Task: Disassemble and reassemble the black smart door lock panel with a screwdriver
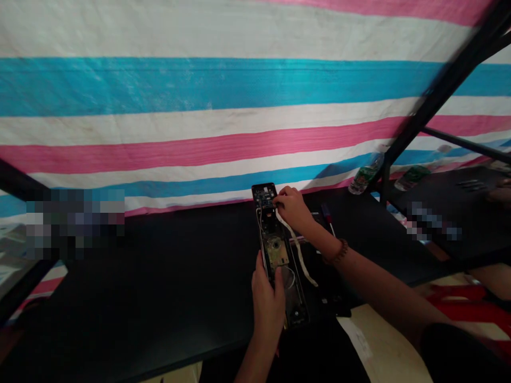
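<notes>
A long black device housing lies lengthwise before me, its inside showing. A circuit board fills its far end, and a gold-coloured metal plate with a round part sits around its middle. My left hand grips the housing's left side near the lower middle, thumb on top. At the far end, my right hand has its fingers pinched together against the board's right edge; what they hold is hidden. From below those fingers a white strip trails down toward me. Thin wires run along the housing's left side.
Right of the housing lie a dark flat panel and a screwdriver. A water bottle leans by the frame post; another bottle is beyond it. A striped tarp backs the black table. Another person's hand shows far right.
</notes>
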A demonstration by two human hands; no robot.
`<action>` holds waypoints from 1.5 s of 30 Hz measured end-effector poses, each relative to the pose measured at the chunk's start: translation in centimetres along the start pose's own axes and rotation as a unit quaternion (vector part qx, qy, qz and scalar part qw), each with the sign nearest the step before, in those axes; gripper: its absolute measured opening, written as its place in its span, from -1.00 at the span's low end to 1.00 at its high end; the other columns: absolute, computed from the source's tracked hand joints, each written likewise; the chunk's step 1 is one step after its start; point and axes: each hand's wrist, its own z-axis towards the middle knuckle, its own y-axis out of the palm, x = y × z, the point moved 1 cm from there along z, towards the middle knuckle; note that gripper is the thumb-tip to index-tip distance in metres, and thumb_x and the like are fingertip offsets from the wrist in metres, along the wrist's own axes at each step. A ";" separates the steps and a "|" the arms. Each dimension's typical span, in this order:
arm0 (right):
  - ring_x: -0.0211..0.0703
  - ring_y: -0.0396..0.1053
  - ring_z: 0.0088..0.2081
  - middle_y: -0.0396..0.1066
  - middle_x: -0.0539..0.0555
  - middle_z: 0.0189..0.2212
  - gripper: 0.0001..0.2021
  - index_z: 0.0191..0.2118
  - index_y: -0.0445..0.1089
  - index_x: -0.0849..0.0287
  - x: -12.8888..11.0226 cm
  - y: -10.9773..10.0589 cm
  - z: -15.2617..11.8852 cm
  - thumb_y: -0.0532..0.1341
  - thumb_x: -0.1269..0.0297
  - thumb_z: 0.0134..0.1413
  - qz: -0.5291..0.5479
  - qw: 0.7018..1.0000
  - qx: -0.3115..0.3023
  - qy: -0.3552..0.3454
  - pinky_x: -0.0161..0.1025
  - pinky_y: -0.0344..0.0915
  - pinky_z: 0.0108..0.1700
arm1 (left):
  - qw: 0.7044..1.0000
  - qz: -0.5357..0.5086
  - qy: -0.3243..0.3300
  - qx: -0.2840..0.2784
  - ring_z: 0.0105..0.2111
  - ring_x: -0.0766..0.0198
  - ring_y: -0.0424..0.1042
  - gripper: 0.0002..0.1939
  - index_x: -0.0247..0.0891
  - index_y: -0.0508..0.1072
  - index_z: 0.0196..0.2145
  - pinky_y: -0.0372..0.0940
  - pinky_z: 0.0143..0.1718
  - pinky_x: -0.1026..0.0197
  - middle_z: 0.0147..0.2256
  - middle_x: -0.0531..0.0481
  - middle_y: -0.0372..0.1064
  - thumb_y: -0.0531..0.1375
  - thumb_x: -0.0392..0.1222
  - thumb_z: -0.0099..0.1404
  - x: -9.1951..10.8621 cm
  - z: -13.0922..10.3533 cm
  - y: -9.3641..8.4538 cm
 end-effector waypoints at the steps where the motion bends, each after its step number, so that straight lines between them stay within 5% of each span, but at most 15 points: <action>1: 0.02 0.29 -0.08 0.42 0.19 -0.17 -0.78 -0.19 0.60 0.18 -0.2 0.1 -0.2 0.19 0.49 0.18 -0.002 1.000 -0.003 0.008 -0.07 0.20 0.00 | 1.000 0.000 0.000 0.002 0.26 -0.09 0.30 -0.33 -0.34 0.14 0.37 0.19 0.27 -0.14 0.19 -0.37 0.35 0.09 0.05 0.44 0.0 0.0 0.0; 14: 0.08 0.31 -0.09 0.41 0.24 -0.14 -0.81 -0.21 0.52 0.22 -2.1 0.3 -1.4 0.15 0.51 0.19 -0.068 0.998 -0.008 0.009 -0.06 0.20 -0.02 | 1.000 0.003 0.002 -0.005 0.31 -0.07 0.23 -0.38 -0.35 0.14 0.37 0.10 0.33 -0.13 0.30 -0.38 0.23 0.02 0.00 0.47 0.3 -0.4 -0.2; 33: -0.13 0.38 -0.30 0.40 0.10 -0.33 -0.75 -0.29 0.56 0.21 -0.5 2.3 -1.5 0.12 0.54 0.09 0.118 0.987 0.076 0.080 -0.22 0.31 -0.12 | 0.998 0.041 0.000 -0.038 0.37 -0.01 0.12 -0.38 -0.38 0.08 0.41 0.05 0.37 -0.07 0.37 -0.30 0.14 -0.08 -0.06 0.51 -0.3 -0.9 -0.3; 45: -0.07 0.38 -0.24 0.40 0.19 -0.24 -0.79 -0.19 0.51 0.26 -0.3 1.1 -0.7 0.14 0.52 0.15 0.024 0.999 -0.040 0.028 -0.20 0.27 -0.08 | 0.999 0.025 -0.008 -0.027 0.37 0.00 0.12 -0.38 -0.34 0.09 0.41 0.05 0.37 -0.06 0.36 -0.30 0.15 -0.05 -0.01 0.51 -0.5 -0.9 -0.2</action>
